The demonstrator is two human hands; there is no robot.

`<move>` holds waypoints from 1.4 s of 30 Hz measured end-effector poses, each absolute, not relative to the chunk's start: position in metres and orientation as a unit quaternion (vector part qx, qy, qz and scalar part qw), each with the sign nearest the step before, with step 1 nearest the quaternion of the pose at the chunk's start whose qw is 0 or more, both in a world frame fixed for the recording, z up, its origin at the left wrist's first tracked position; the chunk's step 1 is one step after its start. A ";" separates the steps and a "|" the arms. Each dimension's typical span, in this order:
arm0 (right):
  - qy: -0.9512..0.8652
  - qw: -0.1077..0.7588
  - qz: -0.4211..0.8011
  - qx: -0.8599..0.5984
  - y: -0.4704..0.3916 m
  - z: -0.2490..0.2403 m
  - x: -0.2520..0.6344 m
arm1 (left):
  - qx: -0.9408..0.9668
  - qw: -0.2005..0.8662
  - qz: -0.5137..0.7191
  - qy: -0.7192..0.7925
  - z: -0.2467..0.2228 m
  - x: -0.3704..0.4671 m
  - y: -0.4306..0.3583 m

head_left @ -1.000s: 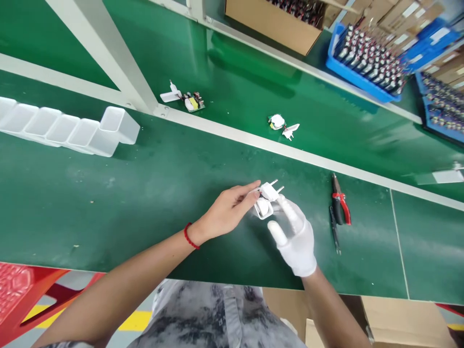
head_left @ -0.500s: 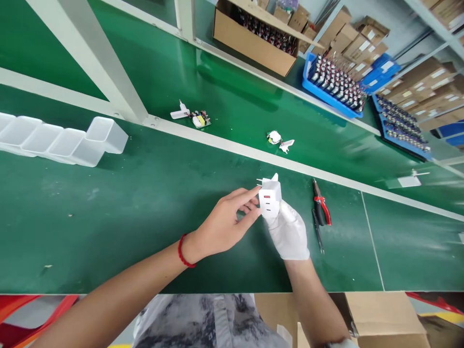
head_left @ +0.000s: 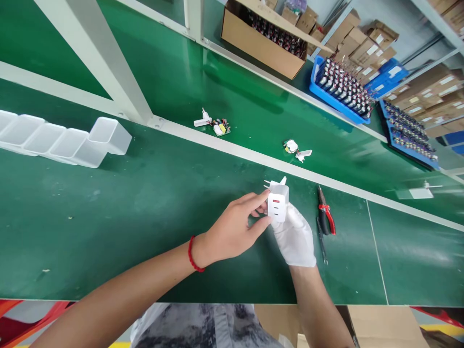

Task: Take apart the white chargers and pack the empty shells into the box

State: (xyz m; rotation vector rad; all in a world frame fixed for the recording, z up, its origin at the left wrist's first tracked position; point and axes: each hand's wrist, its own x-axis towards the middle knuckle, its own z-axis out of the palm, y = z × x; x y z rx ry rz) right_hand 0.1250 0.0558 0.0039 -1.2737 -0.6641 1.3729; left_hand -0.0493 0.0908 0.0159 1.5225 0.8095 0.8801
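Note:
A white plug charger [head_left: 277,201] with a red port and prongs pointing away from me is held upright just above the green bench [head_left: 145,203]. My bare left hand [head_left: 232,229], with a red band at the wrist, pinches its left side. My right hand [head_left: 294,237], in a white glove, grips it from below and from the right. Both hands are closed on the charger.
Red-handled cutters [head_left: 325,215] lie just right of my hands. Beyond the white rail [head_left: 224,145] lie two loose sets of charger parts [head_left: 213,124] [head_left: 297,149]. White plastic bins [head_left: 65,140] sit at left. A cardboard box [head_left: 264,38] and blue trays [head_left: 340,87] of parts stand behind.
The plug part and the case, held open a second ago, are now one closed charger standing port-face toward me. My hands stay together in the same spot.

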 end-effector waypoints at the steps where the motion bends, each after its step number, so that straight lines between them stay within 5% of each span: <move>1: -0.289 0.558 0.560 -0.540 0.056 0.003 0.126 | 0.654 0.563 0.369 0.345 0.016 -0.048 0.092; 6: -0.382 0.560 0.426 -0.599 0.055 0.001 0.143 | 0.716 0.529 0.306 0.338 0.013 -0.047 0.097; 11: -0.611 0.405 -0.016 -0.680 0.053 -0.021 0.178 | 0.759 0.467 0.225 0.393 0.003 -0.062 0.109; 13: -0.643 0.347 -0.085 -0.678 0.054 -0.034 0.188 | 0.759 0.444 0.226 0.420 0.001 -0.069 0.116; 17: -0.673 0.283 -0.060 -0.681 0.056 -0.050 0.197 | 0.775 0.392 0.222 0.443 -0.001 -0.075 0.132; 24: -0.529 0.429 0.097 -0.726 0.064 -0.031 0.202 | 0.835 0.265 0.213 0.433 -0.011 -0.066 0.158; 29: -0.319 0.661 0.364 -0.574 0.084 0.013 0.210 | 0.844 0.145 0.227 0.464 -0.014 -0.055 0.190; 32: -0.236 0.682 0.475 -0.504 0.091 0.024 0.215 | 0.835 0.089 0.195 0.508 -0.018 -0.051 0.218; 38: -0.246 0.671 0.492 -0.497 0.101 0.020 0.223 | 0.824 0.115 0.095 0.547 -0.032 -0.046 0.261; 42: -0.387 0.601 0.321 -0.622 0.142 0.004 0.237 | 0.828 0.128 0.112 0.534 -0.035 -0.038 0.271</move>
